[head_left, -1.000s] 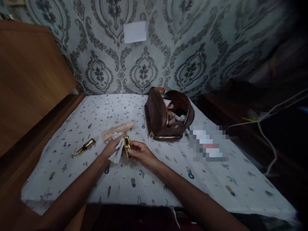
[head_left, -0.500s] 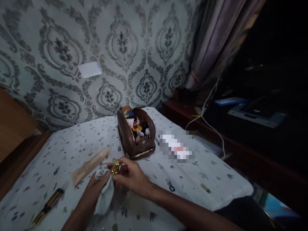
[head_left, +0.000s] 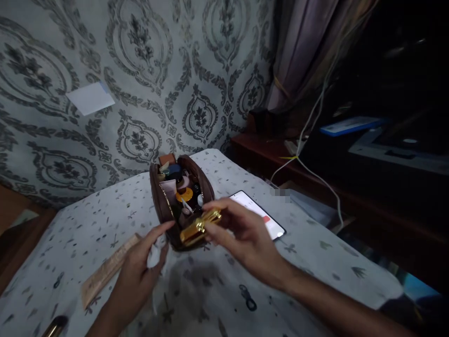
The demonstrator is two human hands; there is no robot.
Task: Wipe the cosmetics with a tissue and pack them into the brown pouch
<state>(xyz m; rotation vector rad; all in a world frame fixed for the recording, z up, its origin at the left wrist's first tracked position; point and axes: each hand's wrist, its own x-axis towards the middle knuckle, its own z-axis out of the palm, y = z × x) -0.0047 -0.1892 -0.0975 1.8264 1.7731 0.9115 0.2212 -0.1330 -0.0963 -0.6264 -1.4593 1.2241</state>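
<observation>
The right hand (head_left: pixel 249 238) has its fingers closed on a gold case (head_left: pixel 200 225), thumb on the near side and fingertips on the far side, pinching it toward its right end; that hold probably serves to leave the left end of the case bare and the palm out of the way; the case is in the air, tilted, and in line with the near end of a brown bag (head_left: pixel 156 194), though whether it touches the bag I cannot tell; the left hand (head_left: pixel 135 269), to the left, has a crumpled white cloth (head_left: pixel 153 255) held between thumb and palm, with the index finger stretched toward the bag's near left edge, contact unclear; tucking the cloth low in the hand seems to keep that finger free; the bag is unzipped, its sides spread apart, which likely keeps the bottles and small containers packed inside within easy reach; on the patterned tabletop (head_left: pixel 315 281) a flat peach tube (head_left: pixel 110 269) lies left of the bag, beside the left hand, and a dark and gold stick (head_left: pixel 56 326) is cut off at the near left edge; a lit phone (head_left: pixel 275 228) lies face up to the right, partly behind the right hand, perhaps so its screen can be seen
</observation>
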